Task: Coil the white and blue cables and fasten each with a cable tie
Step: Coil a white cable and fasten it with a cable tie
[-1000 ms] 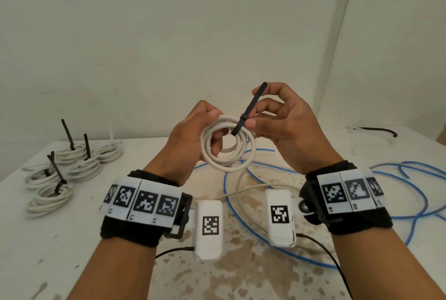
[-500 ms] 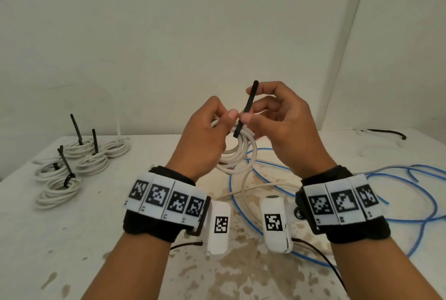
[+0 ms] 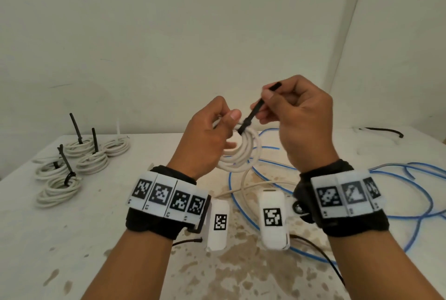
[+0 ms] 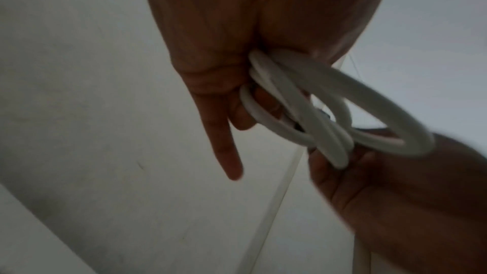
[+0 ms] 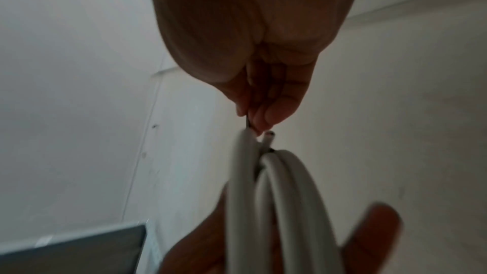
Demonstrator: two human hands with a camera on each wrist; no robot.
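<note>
White cable [image 3: 243, 152] coiled, held above the table; black cable tie [image 3: 251, 116] around it; blue cable [image 3: 410, 205] loose toward the table's right edge.

right hand [image 5: 259, 99]: pinching thin black tie | white cable coil [image 5: 279, 205]: just below fingertips

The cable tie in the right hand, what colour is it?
Black. The cable tie shows best in the head view.

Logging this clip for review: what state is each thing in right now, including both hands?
Left hand: grips the white cable coil, held above the table.
Right hand: pinches the black cable tie's tail.
White cable coil: looped, tie around its top.
Black cable tie: threaded, tail angled up.
Five finished white coils: lying on the white table, four with black ties visible.
Blue cable: loose, uncoiled.
</note>
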